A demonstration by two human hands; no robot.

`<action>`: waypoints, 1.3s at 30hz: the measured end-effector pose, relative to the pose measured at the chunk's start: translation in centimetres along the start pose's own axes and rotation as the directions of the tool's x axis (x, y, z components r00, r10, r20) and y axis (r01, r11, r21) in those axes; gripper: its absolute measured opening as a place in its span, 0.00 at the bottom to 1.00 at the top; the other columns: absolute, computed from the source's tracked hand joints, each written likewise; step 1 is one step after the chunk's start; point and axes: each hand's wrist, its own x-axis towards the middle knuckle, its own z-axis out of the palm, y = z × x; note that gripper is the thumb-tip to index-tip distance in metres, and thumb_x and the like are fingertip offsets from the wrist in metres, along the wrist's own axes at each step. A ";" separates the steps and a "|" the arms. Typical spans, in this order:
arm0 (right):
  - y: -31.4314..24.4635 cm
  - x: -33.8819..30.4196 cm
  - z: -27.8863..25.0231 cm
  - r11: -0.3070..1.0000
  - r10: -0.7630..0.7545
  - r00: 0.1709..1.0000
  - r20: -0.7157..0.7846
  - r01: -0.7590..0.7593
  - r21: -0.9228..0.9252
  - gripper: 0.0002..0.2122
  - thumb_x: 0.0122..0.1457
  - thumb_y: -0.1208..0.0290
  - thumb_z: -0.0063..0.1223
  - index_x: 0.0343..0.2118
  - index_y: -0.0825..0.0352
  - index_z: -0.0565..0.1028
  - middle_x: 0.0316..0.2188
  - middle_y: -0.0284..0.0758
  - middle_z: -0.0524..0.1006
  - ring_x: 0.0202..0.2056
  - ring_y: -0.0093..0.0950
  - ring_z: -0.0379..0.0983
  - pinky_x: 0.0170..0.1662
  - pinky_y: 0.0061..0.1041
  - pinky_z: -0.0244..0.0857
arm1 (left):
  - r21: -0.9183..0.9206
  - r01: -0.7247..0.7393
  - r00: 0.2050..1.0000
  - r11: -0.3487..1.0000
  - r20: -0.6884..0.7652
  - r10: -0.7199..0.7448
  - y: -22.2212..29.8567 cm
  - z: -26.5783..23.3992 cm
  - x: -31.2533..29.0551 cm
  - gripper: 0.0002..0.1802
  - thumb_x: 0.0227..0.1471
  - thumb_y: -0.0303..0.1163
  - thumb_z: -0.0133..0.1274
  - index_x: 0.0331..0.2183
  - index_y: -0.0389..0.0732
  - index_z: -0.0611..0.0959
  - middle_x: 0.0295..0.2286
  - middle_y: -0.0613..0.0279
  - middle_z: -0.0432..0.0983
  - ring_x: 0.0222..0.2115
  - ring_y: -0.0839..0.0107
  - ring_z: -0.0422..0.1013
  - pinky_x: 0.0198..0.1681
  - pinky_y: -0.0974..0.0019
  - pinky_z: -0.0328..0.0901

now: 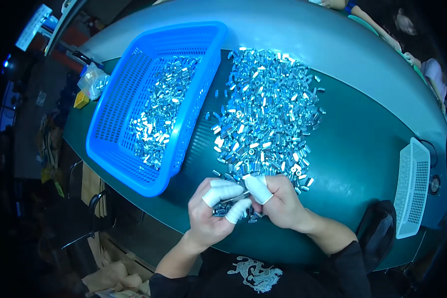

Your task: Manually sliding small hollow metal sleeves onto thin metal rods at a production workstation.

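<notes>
White finger cots cover several fingertips of both my hands, which meet at the near edge of a heap of small shiny metal pieces. Curled fingers and thumb of my left hand grip a slim metal piece. My right hand is closed in a pinch right beside it, at that piece's right end. Its fingertips hide what they hold, if anything. More metal pieces lie under and between the hands. Some in the heap look like short hollow tubes.
Left of the heap stands a blue perforated basket with many similar pieces inside. A white perforated basket is at the right, by a dark mesh object. A grey raised ledge borders the green table; other people's arms show beyond.
</notes>
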 end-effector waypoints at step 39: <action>-12.1 3.6 -3.6 0.824 -0.460 0.838 -0.294 0.526 0.212 0.24 0.67 0.58 0.27 0.13 0.60 0.57 0.06 0.31 0.58 0.07 0.18 0.47 0.11 0.19 0.44 | -0.471 0.680 0.690 0.562 0.670 -0.274 -2.2 12.1 1.7 0.21 0.62 0.34 0.37 0.53 0.35 0.67 0.48 0.57 0.67 0.52 0.65 0.61 0.58 0.64 0.53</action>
